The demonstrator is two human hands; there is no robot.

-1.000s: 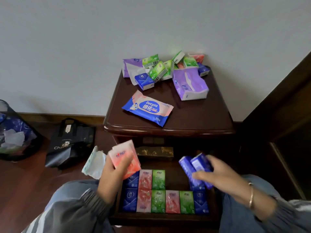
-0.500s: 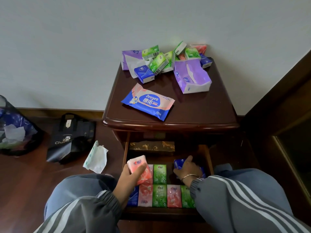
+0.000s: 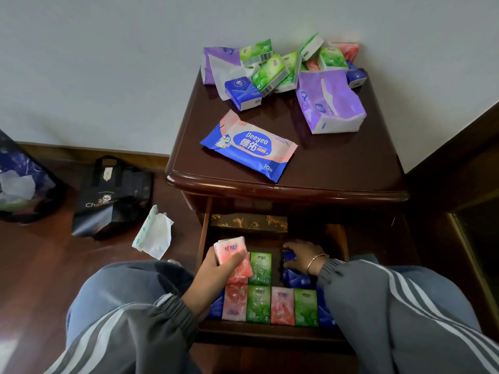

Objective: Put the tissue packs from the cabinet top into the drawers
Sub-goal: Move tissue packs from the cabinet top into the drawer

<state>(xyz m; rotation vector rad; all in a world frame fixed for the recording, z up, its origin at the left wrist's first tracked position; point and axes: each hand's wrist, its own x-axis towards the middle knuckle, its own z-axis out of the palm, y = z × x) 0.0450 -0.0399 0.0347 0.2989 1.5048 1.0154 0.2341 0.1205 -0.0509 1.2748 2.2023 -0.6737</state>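
Observation:
The dark wooden cabinet (image 3: 337, 171) has its drawer (image 3: 270, 332) pulled open below the top. Rows of pink, green and blue tissue packs (image 3: 259, 303) line the drawer. My left hand (image 3: 216, 268) grips a pink tissue pack (image 3: 229, 248) over the drawer's left side. My right hand (image 3: 302, 253) is down in the drawer's right rear, its fingers curled round blue tissue packs (image 3: 290, 256). On the cabinet top lie a blue wet-wipe pack (image 3: 248, 145), a purple tissue pack (image 3: 330, 103) and a pile of several small green, blue and pink packs (image 3: 272, 70).
A black bag (image 3: 108, 198) and a loose white tissue wrapper (image 3: 154, 233) lie on the wooden floor to the left. A dark bin bag (image 3: 24, 182) sits at the far left. Dark wooden furniture (image 3: 464, 184) stands on the right. My knees flank the drawer.
Both hands have come down from above the drawer into it. The right hand has carried its blue packs to the right rear; the left hand has lowered the pink pack over the left side.

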